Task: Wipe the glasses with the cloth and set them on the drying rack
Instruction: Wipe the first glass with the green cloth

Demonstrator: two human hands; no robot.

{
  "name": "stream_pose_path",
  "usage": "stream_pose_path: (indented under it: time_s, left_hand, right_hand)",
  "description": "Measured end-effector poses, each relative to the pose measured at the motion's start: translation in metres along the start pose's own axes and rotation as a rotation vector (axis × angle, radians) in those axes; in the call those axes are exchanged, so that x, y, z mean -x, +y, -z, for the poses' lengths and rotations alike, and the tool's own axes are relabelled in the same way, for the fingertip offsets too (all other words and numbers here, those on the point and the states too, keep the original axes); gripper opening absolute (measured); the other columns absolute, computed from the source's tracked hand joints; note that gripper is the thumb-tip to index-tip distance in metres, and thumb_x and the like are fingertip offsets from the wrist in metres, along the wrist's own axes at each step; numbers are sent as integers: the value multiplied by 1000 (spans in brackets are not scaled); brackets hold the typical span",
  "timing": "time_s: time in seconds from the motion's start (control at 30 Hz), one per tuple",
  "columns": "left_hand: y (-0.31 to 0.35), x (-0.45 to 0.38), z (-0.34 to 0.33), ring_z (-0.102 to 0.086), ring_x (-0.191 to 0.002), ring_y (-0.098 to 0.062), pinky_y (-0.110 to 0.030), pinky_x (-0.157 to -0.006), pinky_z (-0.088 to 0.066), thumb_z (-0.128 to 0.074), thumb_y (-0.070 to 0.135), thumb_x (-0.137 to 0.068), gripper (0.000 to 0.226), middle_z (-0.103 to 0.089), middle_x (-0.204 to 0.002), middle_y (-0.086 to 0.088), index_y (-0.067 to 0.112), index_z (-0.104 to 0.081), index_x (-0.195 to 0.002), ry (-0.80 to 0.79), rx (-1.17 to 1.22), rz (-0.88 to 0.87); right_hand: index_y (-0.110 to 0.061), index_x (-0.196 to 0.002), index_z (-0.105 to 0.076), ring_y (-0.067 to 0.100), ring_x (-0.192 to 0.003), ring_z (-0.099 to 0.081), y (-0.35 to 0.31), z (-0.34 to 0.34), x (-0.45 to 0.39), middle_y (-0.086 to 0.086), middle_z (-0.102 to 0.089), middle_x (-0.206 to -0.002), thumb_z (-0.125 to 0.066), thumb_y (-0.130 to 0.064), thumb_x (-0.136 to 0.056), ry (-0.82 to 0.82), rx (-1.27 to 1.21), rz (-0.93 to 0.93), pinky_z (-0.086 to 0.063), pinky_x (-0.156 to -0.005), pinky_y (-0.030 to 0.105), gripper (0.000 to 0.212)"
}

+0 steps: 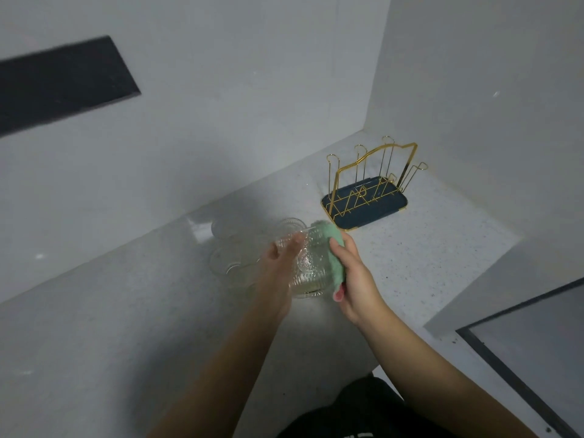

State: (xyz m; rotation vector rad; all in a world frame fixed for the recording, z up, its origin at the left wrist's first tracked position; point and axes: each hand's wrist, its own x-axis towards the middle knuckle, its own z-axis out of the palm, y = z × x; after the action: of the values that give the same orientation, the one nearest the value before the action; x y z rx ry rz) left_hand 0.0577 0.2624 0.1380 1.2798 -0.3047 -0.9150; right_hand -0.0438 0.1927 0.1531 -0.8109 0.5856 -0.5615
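So we had one ribbed glass (308,268) up off the counter (126,311), held between both hands. Our left hand (278,270) was wrapped around its left side, fingers curled over the glass wall, a bit blurry so we couldn't make out each finger. Our right hand (354,279) had the green cloth (328,251) pinched against the right side of the same glass, with a little pink corner of the cloth poking out below the palm. So both hands were close together, each gripping something, with only the glass between them.

Behind the held glass, a few more clear glasses (227,257) sat grouped on the counter near the wall, pretty hard to count since they were see-through and overlapping.

The drying rack (366,191) stood off to the right in the corner, gold wire prongs over a dark blue tray (363,216), well apart from our hands, and no glass was on it.

There was a dark rectangle (60,83) on the wall up left, and a dark-framed panel (531,349) at the lower right edge.
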Motion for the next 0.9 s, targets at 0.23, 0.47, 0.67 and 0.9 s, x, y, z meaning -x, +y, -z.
stream_pose_path:
  time_s: [0.23, 0.47, 0.67, 0.9]
  left_hand:
    - [17, 18, -7, -67, -110, -22, -41, -94, -54, -74, 70, -64, 90, -67, -123, -10, 13, -57, -130, 34, -187, -54]
    - [26, 33, -6, -70, -105, -28, -44, -94, -54, -69, 54, -81, 53, -73, -111, -13, 13, -70, -114, -88, -60, -41]
    - [33, 35, -6, -70, -106, -25, -42, -94, -51, -62, 56, -78, 51, -73, -113, -11, 17, -74, -109, -58, 6, -37]
    - [40, 42, -11, -72, -94, -27, -50, -91, -55, -53, 44, -94, 34, -76, -98, -8, 24, -79, -90, -165, -69, 15]
  right_hand:
    - [-49, -142, -17, -11, -133, -21, 11, -26, 26, -39, -22, -140, -22, -56, -93, -17, 599, 268, -21, -103, 9, 50]
    - [-38, -146, -21, -9, -138, -18, 12, -28, 35, -34, -20, -147, -21, -38, -101, 15, 745, 415, -15, -112, 11, 45]
    - [-45, -137, -24, -8, -138, -20, 10, -47, 51, -28, -22, -147, -22, -40, -100, 57, 740, 442, -16, -110, 7, 37]
    - [-21, -135, -48, 18, -122, -53, -6, -36, 27, 3, -55, -134, -26, -48, -99, 240, 374, 85, -39, -108, 38, 50]
